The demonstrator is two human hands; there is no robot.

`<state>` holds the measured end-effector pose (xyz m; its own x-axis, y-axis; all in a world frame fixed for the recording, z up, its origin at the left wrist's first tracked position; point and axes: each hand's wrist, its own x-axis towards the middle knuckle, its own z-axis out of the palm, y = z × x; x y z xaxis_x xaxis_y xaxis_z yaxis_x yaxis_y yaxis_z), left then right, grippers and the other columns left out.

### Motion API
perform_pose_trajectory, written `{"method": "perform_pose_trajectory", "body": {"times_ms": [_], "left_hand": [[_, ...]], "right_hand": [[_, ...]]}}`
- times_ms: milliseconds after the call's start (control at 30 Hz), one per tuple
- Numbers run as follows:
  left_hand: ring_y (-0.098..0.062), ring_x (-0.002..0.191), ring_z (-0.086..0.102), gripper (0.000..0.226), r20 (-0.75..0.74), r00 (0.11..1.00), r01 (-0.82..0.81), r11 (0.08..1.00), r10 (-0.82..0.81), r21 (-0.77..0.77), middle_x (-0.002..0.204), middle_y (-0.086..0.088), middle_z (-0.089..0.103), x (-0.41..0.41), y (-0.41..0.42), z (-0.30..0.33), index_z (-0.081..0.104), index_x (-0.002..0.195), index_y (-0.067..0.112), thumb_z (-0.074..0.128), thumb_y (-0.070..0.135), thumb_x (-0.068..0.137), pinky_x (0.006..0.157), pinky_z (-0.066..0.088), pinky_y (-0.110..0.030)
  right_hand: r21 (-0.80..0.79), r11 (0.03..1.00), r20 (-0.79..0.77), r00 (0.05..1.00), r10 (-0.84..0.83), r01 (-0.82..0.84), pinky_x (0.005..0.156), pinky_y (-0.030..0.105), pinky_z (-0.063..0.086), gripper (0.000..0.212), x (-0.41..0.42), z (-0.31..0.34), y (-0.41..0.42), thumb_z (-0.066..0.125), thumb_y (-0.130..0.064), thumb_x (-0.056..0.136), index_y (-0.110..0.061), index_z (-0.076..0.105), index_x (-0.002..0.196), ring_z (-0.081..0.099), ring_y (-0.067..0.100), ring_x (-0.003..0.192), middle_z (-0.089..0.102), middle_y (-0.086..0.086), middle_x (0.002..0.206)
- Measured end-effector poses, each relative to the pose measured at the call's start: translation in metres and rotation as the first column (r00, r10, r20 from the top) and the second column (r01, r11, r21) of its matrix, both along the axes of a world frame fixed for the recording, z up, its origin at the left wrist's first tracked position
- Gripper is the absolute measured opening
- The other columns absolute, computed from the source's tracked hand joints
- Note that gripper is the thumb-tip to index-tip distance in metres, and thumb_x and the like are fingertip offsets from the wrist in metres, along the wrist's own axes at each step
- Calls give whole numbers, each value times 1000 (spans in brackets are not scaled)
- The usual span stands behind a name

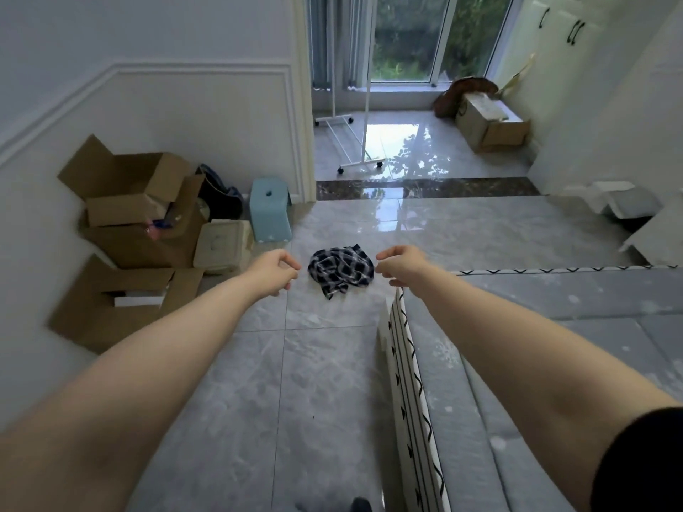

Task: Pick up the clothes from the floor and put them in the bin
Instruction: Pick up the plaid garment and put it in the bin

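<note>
A crumpled dark blue and white checked garment [340, 271] lies on the grey tiled floor [325, 382] straight ahead. Both my arms are stretched out towards it. My left hand [275, 272] hovers just left of the garment, fingers loosely curled and apart, holding nothing. My right hand [397, 266] hovers just right of it, fingers also curled and apart, empty. Neither hand touches the cloth. I cannot make out a bin for certain.
Open cardboard boxes [133, 201] are stacked along the left wall, with a cream lidded container [223, 245] and a light blue stool [269, 210] beside them. A grey mattress [554, 364] fills the right side. A wheeled white rack [354, 142] and another box [488, 123] stand by the window.
</note>
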<state>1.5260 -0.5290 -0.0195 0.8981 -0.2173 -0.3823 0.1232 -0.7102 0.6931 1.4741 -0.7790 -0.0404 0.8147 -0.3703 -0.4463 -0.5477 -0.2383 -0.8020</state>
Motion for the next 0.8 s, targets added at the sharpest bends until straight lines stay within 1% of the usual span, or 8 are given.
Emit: {"method": "perform_pose_trajectory", "body": {"times_ms": [67,167,267,333,467,600,700,800], "left_hand": [[-21,82,62,15,-12,1000,-13,1000,12,-8,95,-9,65,37,-12,-9,62,102,11,53,13,89,59,48,-29],[-20,80,62,16,-18,999,42,999,-42,-1,95,-8,65,95,-32,-20,61,102,10,53,14,89,61,47,-29],[-21,81,62,7,9,994,109,994,-109,-13,89,-6,64,159,-51,-25,60,91,16,53,14,89,61,47,-29],[-23,82,64,8,19,988,151,988,-150,-22,90,-7,66,201,-63,-25,57,86,19,52,14,88,60,47,-29],[-28,95,68,8,11,962,273,961,-274,46,101,-10,69,291,-79,-22,58,87,24,53,17,88,60,49,-29],[-29,98,68,9,34,957,286,956,-289,70,103,-12,70,358,-98,-13,60,94,22,54,18,88,65,51,-31],[-28,96,69,8,26,946,321,944,-324,75,101,-9,70,405,-118,-21,59,90,24,53,19,87,62,50,-29],[-25,91,69,8,18,941,334,939,-337,75,97,-6,70,454,-144,-36,57,84,30,55,22,86,64,52,-29]], "right_hand": [[-3,1000,-5,1000,8,-8,66,30,51,14,35,-8,-8,69,-4,79,-15,63,85,58,23,83,62,11,92],[3,1000,-12,1000,-6,6,69,31,51,14,85,-17,-20,70,-5,79,-15,64,88,57,23,83,62,11,90],[-5,999,-38,998,-41,41,75,34,51,14,135,-22,-37,71,-6,79,-17,63,83,58,23,85,63,12,92],[-7,997,-53,996,-76,75,74,34,50,15,167,-20,-51,70,-4,79,-15,63,87,58,23,84,63,13,94],[2,992,-82,988,-128,129,73,33,48,19,230,-16,-69,69,-3,81,-13,63,95,57,23,84,62,14,94],[24,987,-116,981,-156,160,74,33,50,22,273,-24,-80,70,-5,80,-15,64,99,58,22,86,63,13,95],[44,983,-116,978,-175,181,76,33,51,24,316,-28,-94,70,-6,79,-14,65,101,59,21,88,63,12,96],[29,987,-112,981,-156,160,74,32,52,24,370,-35,-117,71,-7,79,-14,66,102,60,21,89,65,12,100]]}}
